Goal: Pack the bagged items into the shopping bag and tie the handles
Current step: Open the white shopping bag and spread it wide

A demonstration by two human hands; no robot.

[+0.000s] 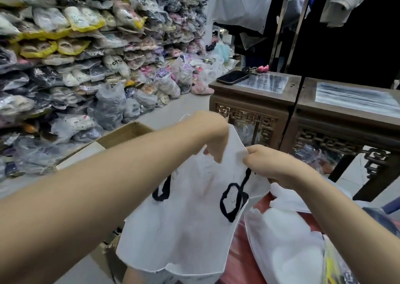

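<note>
Left hand and right hand each pinch top edge of white bag. Bag looks flat, not filled. Next: pull mouth open wide.

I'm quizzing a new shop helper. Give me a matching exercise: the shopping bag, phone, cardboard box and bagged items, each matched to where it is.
1 shopping bag
2 phone
3 cardboard box
4 bagged items

A on wooden table
B stacked high, left
C on floor
D pinched by left hand and right hand

Pairs: 1-D, 2-A, 3-C, 4-B
</note>
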